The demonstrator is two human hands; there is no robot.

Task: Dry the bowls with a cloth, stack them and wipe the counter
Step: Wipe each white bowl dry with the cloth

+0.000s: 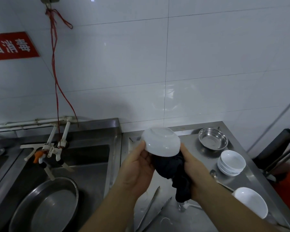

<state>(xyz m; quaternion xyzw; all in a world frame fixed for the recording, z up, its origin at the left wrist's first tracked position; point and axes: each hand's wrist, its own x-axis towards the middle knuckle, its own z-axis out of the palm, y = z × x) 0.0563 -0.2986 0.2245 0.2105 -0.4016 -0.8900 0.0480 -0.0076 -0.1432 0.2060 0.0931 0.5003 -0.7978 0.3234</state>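
Both forearms bare, entering from bottom edge, angled up and inward toward centre. Left hand [137, 166] raised, palm turned inward toward the right, fingers curled; thumb up, tip against rim of bowl [161, 141], which is held tilted with its base facing the camera. Right hand [190, 166] opposite, at about the same height, fingers wrapped around bunched cloth [171, 166], thumb extended up along bowl's right edge. Cloth pressed up into the bowl's mouth; loose tail hanging below right wrist. Wrists close together, slightly cocked back. 2 hands near each other, not touching, bowl and cloth between them.
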